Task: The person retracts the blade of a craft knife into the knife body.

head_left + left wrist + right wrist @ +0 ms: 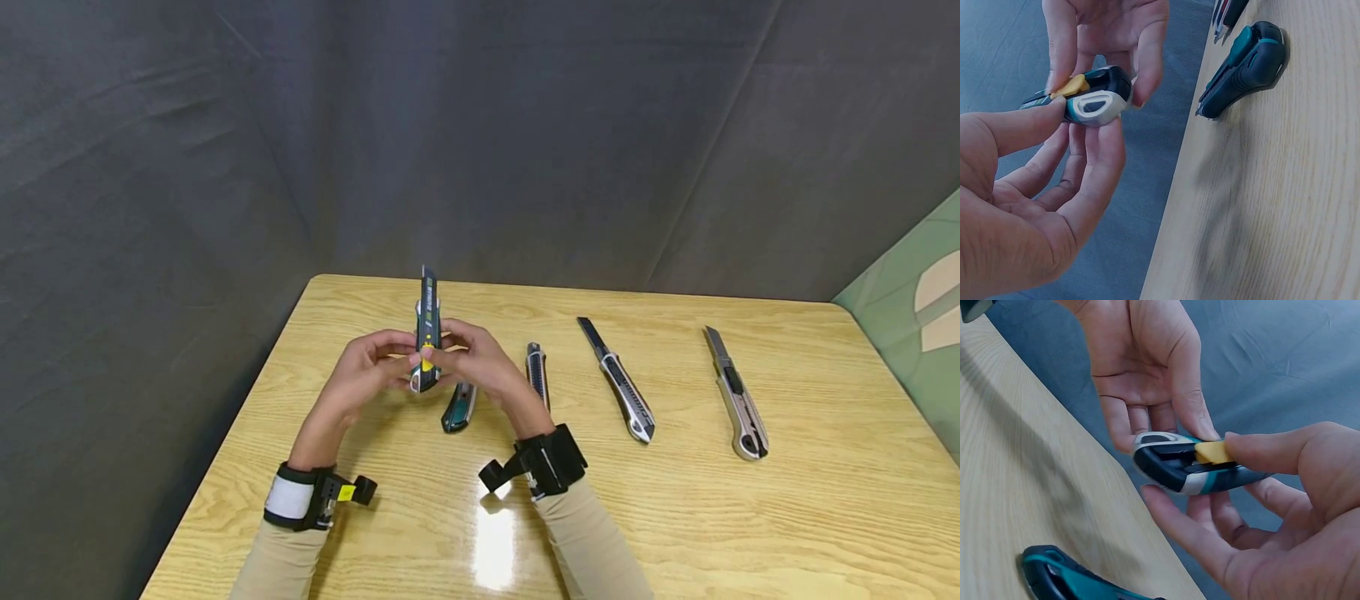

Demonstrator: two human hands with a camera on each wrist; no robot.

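Head view: left hand point(364, 372) and right hand point(483, 362) pinch a slim black-and-teal plastic cutter point(428, 321) (tip point(425, 273) best aimed away from both).

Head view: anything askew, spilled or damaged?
The white-and-black knife and far-right knife lie blade-out on the table. Odd because their blades sit exposed while neither is in use. No spill or damage visible; the bright patch looks like glare. The held knife shows nothing obviously wrong.

White glare on table point(420, 533); soft shadows across it in wrist views; backdrop cloth point(487, 142) dim.
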